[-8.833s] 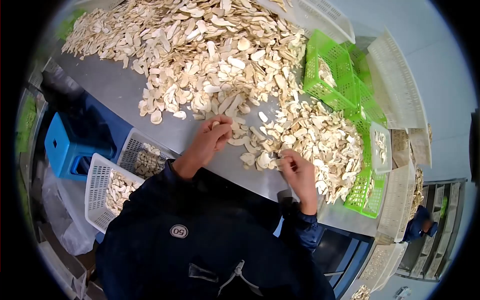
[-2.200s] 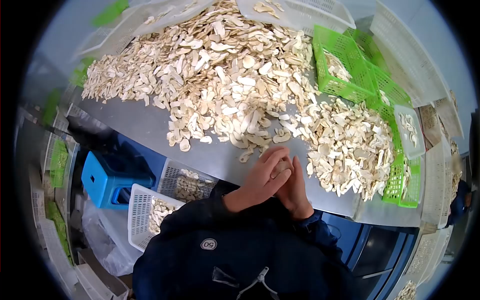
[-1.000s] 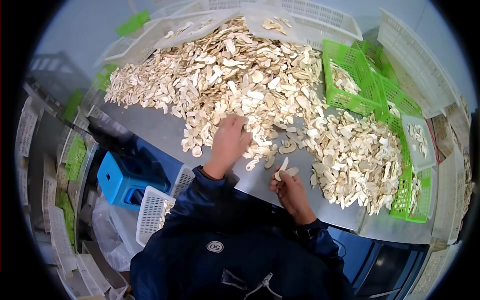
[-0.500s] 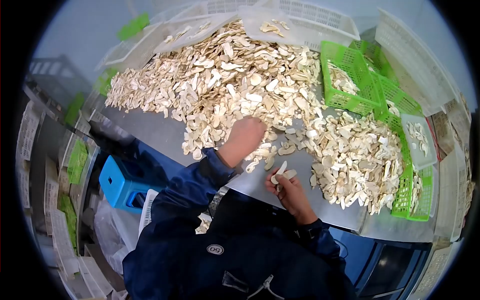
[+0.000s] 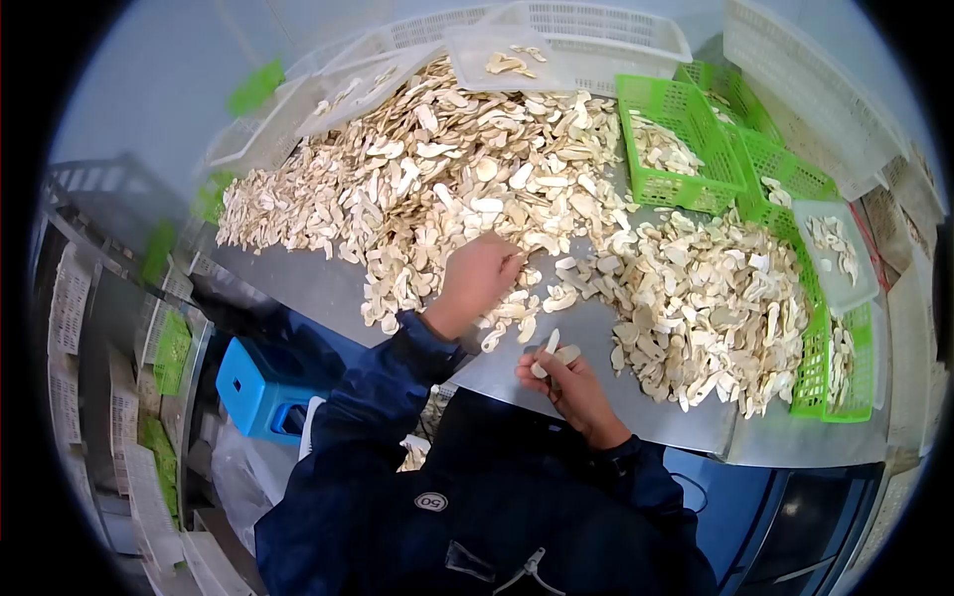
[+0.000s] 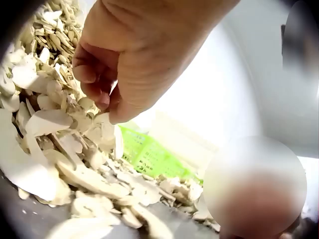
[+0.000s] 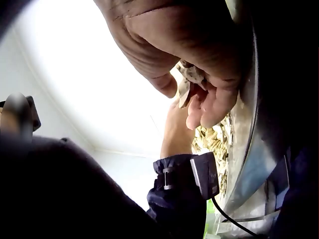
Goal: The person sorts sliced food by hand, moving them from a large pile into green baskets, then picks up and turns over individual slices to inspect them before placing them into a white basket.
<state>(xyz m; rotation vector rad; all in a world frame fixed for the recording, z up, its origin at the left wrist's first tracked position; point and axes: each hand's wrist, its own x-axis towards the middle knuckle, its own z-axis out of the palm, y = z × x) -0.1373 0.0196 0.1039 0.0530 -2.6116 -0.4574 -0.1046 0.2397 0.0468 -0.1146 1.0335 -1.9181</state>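
In the head view, a broad heap of pale dried mushroom slices (image 5: 437, 149) covers the metal table. My left hand (image 5: 477, 283) is over the heap's near edge, fingers curled. In the left wrist view, its thumb and forefinger pinch a mushroom slice (image 6: 102, 132) among the others. Closer to the table's front edge, my right hand (image 5: 574, 385) grips a few mushroom slices (image 5: 545, 363) between thumb and fingers, clear of the piles. The right wrist view shows these slices (image 7: 190, 82) protruding from under the thumb. A second, smaller pile (image 5: 706, 308) lies to the right of my right hand.
Green baskets (image 5: 681, 189) with some slices line the table's right side, along with a translucent tray (image 5: 845, 283). White crates (image 5: 616, 45) stand behind the heap. A blue stool (image 5: 260, 382) is at the lower left, beyond the table's front edge (image 5: 497, 392).
Since the oldest frame, my right hand has gathered several slices. Over the last second, my left hand has moved right along the heap's near edge, while my right hand keeps its slices.
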